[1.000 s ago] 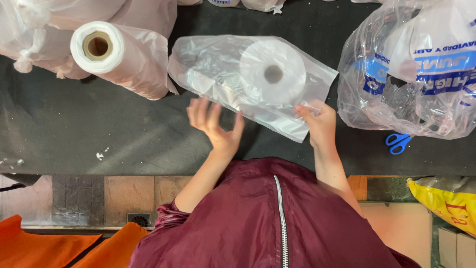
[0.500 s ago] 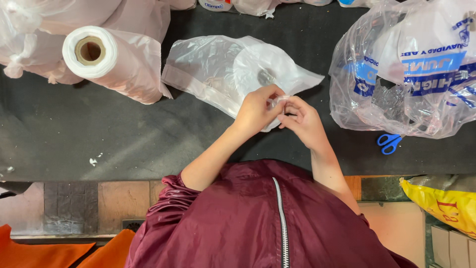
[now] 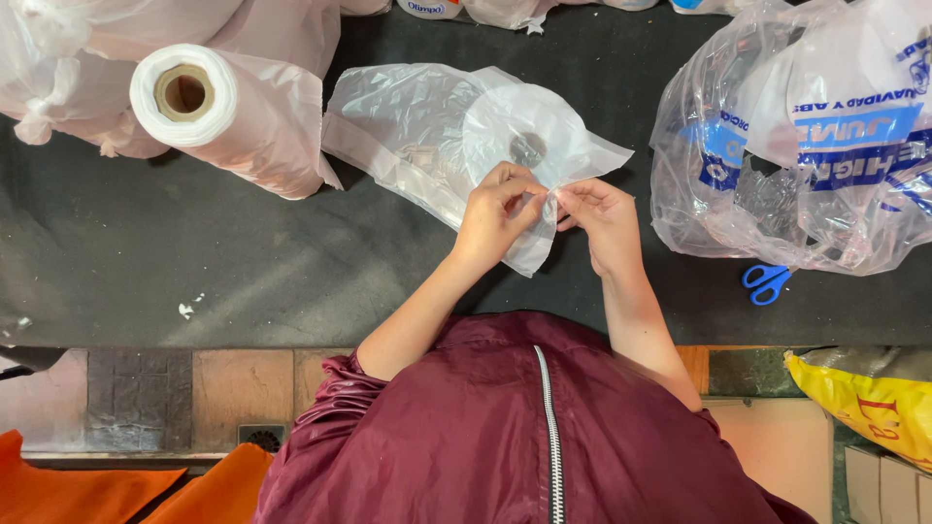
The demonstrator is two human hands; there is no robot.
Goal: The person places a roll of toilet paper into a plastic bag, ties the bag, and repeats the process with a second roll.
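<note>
the clear bag [image 3: 437,136] lies flat on the dark desk [image 3: 194,262], directly ahead of the person, with a white roll [image 3: 524,136] visible through the film inside it. the bag's near corner is lifted off the surface and drawn toward the body. both hands meet at that corner: the left hand [image 3: 500,209] has its grip closed on the film edge, thumb against fingertips, and the right hand [image 3: 602,218] pinches the same edge just beside it. the two pinches nearly touch, which suggests the film layers are being held at one spot so they can be worked against each other; the exact action at the fingertips is too small to tell. the roll's weight keeps the rest of the bag down while only the corner is raised.

to the left, well apart from the hands, a second roll [image 3: 189,97] rests on its side in pale pink film, core facing the camera. to the right, near the right forearm, a large printed bag [image 3: 806,136] sits bunched and full. blue scissors [image 3: 767,283] lie just below it, handles showing, within reach but untouched. a yellow sack [image 3: 874,398] sits below the desk edge at right. the maroon jacket [image 3: 544,437] fills the foreground.
</note>
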